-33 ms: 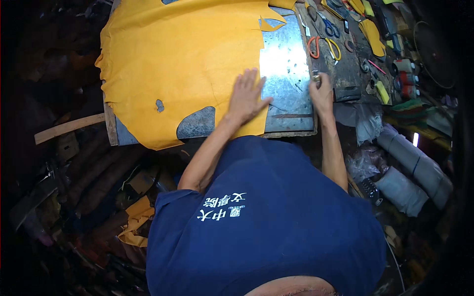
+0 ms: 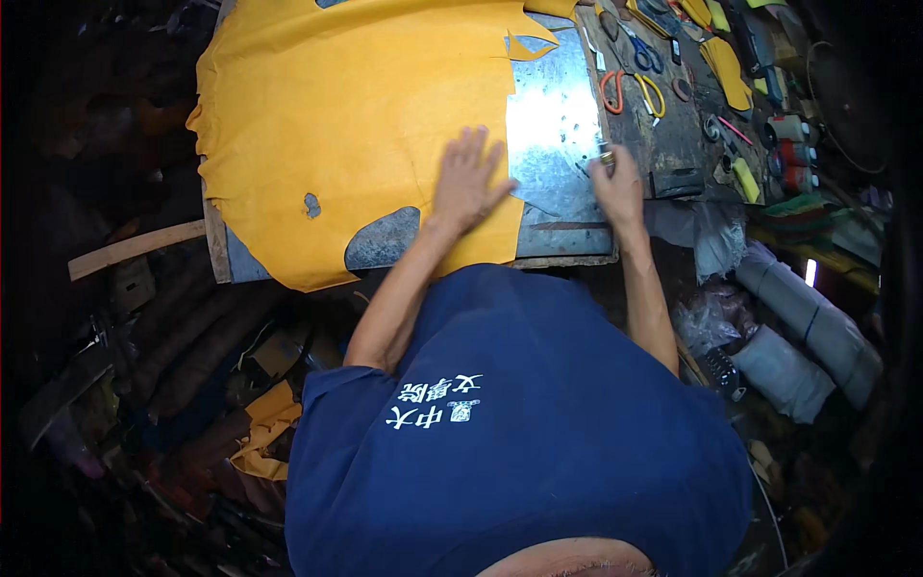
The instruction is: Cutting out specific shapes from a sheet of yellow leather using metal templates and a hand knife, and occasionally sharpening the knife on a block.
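A large sheet of yellow leather (image 2: 327,125) with ragged edges lies across a metal-topped work board (image 2: 558,125). Grey metal shows through a small hole and a bigger cut-out near its front edge. My left hand (image 2: 466,183) rests palm down on the leather's right part, its fingers spread and slightly blurred. Over the right edge of the metal, my right hand (image 2: 620,188) is closed around a small hand tool (image 2: 607,157) with a dark handle and a brass-coloured band. The tool's working end cannot be made out.
Right of the board, a wooden bench holds orange-and-yellow-handled scissors (image 2: 653,94), blue-handled scissors (image 2: 645,56), yellow cut pieces (image 2: 727,75) and a dark block (image 2: 676,183). Several small bottles (image 2: 796,154) stand farther right. Grey wrapped rolls (image 2: 808,308) lie below; a wooden strip (image 2: 137,250) juts out left.
My right hand has shifted slightly left with the tool, toward the metal surface. My left hand has slid a little left and away from me on the leather.
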Motion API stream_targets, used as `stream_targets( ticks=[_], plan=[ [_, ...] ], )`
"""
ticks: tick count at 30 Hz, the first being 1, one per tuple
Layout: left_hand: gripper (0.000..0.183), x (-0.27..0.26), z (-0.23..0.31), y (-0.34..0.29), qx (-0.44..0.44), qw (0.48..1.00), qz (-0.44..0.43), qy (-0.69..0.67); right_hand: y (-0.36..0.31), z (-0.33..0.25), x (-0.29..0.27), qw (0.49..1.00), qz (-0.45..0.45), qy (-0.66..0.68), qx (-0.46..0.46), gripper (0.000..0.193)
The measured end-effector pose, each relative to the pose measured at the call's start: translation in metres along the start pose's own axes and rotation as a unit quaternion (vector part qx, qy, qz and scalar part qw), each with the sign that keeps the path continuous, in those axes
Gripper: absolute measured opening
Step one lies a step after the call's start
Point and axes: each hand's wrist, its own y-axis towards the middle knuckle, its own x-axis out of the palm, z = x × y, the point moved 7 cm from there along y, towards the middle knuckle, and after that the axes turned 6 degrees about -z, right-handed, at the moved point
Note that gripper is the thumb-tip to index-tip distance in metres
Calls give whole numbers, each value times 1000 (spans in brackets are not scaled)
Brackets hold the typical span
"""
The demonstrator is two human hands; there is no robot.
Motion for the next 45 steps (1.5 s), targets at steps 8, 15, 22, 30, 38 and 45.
stream_targets(
  ticks=[8, 15, 22, 30, 38, 45],
  plan=[
    [78, -49, -185, -20, -171, 979, 64, 89, -36, -66, 59, 960, -133, -236, -68, 78],
    [89, -31, -88, -50, -75, 995, 9, 58, -53, -59, 58, 946, -170, -272, -48, 75],
    [88, -18, 2, -98, 55, 996, -31, -64, -118, -70, 66, 942, -181, -280, -45, 71],
    [77, -20, 18, -112, 189, 975, -90, -76, -190, -76, 75, 946, -178, -272, 10, 73],
    [68, -20, 14, -109, 232, 963, -91, -104, -197, -76, 70, 970, -59, -236, 23, 70],
    [67, -22, 23, -99, 262, 952, -112, -116, -222, 2, 51, 959, 158, 78, 221, 45]
  ],
)
